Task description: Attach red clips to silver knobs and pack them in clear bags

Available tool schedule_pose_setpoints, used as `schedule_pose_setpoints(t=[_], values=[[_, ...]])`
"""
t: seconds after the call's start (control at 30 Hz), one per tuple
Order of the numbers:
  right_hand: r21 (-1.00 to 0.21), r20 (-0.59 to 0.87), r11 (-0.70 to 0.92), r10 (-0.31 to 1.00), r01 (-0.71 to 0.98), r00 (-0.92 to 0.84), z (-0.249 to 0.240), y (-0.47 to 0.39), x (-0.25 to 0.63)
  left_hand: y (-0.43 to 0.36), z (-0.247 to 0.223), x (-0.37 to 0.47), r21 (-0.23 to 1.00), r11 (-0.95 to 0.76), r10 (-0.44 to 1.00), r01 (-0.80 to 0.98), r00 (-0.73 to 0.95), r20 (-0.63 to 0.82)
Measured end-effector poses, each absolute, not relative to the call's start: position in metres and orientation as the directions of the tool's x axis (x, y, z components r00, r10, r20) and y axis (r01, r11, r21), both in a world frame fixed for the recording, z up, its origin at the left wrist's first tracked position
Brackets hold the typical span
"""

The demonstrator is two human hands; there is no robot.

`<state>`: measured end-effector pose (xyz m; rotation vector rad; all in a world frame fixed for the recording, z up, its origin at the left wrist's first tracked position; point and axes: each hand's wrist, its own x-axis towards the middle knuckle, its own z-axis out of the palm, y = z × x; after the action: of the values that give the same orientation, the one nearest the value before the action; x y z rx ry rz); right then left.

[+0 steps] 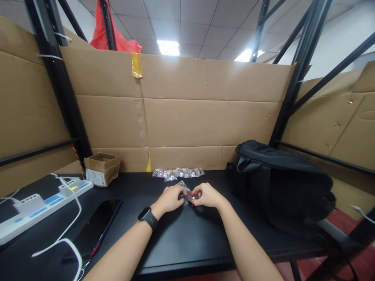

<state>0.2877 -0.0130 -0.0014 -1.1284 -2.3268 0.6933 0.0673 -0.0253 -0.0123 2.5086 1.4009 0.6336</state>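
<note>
Over the middle of the black table, my left hand (172, 198) pinches a small clear plastic bag (182, 184). Opposite it, the fingers of my right hand (206, 194) are closed on the bag's right side, where a small red and dark item shows. What that item is, I cannot make out, as my fingertips cover much of it. Just beyond my hands lies a row of similar clear bags (178, 173) with small red and silvery bits inside. A dark watch sits on my left wrist.
A black backpack (281, 183) stands on the right. At left are an open cardboard box (102, 168), a white power strip (43, 207) with a white cable, and a dark phone or tablet (96, 222). A cardboard wall (184, 125) closes off the back, between black metal posts.
</note>
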Motion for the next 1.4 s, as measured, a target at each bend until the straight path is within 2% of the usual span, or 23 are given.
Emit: schedule_pose_setpoints(t=[0.4,0.57,0.8,1.1,1.4], values=[[-0.589,0.241,0.536,0.831,0.605,-0.502,-0.006,-0.014,0.281,-0.022,-0.017,0.07,0.185,-0.538,0.827,0.823,0.471,0.308],[-0.501,0.234,0.482,0.875,0.719,-0.423,-0.008,-0.014,0.278,-0.024,-0.015,0.071,0.159,-0.536,0.819,0.829,0.466,0.334],[-0.347,0.284,0.366,0.919,0.864,-0.275,-0.011,-0.017,0.266,-0.024,-0.016,0.07,0.224,-0.54,0.827,0.812,0.462,0.321],[-0.44,0.262,0.491,0.871,0.752,-0.415,-0.012,-0.012,0.281,-0.021,-0.019,0.065,0.276,-0.618,0.782,0.736,0.542,0.307],[-0.463,0.277,0.393,0.916,0.795,-0.291,-0.015,-0.014,0.264,-0.02,-0.018,0.065,0.323,-0.599,0.8,0.733,0.525,0.291]])
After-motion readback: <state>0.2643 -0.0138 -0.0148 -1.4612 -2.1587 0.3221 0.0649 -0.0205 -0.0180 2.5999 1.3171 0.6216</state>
